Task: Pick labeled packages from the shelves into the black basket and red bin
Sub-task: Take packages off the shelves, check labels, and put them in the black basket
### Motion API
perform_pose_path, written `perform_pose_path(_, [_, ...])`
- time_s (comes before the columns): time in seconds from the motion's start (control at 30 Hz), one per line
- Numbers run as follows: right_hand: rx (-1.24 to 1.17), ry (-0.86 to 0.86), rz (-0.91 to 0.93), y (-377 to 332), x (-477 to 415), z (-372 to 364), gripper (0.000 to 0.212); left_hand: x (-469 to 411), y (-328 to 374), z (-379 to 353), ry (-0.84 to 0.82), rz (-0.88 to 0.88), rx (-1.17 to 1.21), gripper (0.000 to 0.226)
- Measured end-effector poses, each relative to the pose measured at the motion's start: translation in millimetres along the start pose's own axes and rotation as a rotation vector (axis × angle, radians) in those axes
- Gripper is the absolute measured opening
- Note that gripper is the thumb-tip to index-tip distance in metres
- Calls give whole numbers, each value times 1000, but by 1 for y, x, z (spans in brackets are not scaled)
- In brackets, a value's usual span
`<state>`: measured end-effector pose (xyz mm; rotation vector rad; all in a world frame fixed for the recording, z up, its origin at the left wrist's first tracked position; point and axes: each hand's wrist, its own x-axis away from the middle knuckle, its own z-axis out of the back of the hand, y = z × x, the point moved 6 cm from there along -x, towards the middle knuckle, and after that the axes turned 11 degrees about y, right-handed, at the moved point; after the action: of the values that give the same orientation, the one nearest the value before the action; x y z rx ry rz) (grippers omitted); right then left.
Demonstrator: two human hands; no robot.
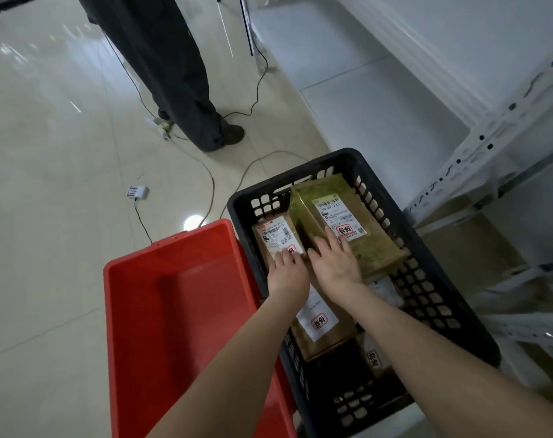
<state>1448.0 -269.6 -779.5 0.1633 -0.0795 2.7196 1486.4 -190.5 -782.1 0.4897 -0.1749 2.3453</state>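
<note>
Cables (210,182) across floor (47,184), bystander's legs (180,74) beyond, shelf upright (490,143) beside black basket (300,173)

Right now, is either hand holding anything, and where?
No clear grip. Left hand rests fingers on the small package, near end; right hand lies flat on the large package, near-left corner.

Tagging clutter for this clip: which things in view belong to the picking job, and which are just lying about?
Job:
black plastic lattice basket
red plastic bin
small brown labelled package under left hand
larger olive-green labelled package under right hand
white metal shelving

Lying about:
white power strip
thin floor cables
bystander's dark trousers
</note>
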Motion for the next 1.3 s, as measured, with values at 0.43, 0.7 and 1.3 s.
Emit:
perform_pose_path(0.43, [-82, -20, -229, 46, 47, 30, 75, 2, 24, 29, 65, -140, -33, 83])
perform_pose_path(0.7, [-182, 14, -503, 104, 142, 83, 69, 55, 120, 77, 200, -456, -168, 89])
perform_pose_path(1.3, [-52, 242, -1255, 187, 673, 148, 47, 471, 428, 48, 370, -1315, -315, 88])
